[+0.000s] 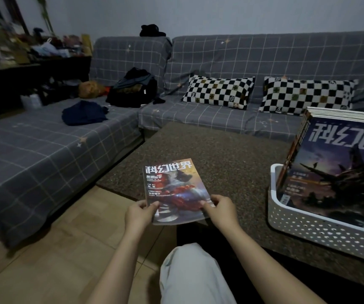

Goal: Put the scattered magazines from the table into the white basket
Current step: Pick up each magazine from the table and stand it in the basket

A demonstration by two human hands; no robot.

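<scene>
Two hands on one magazine (174,189): your left hand (140,213) pinches its near-left corner, thumb curled on the cover, and your right hand (219,210) pinches the near-right corner the same way. It looks lifted at the near edge of the table (220,150), left of the white basket (321,233), well apart from it. The basket already holds a leaning stack of magazines (339,163), covers facing you. No other loose magazine shows on the table in this view. So you're mid-carry, probably on the last one. Next: swing it right, tip it upright, slot it in front of the stack without knocking the stack over, then let go.
</scene>
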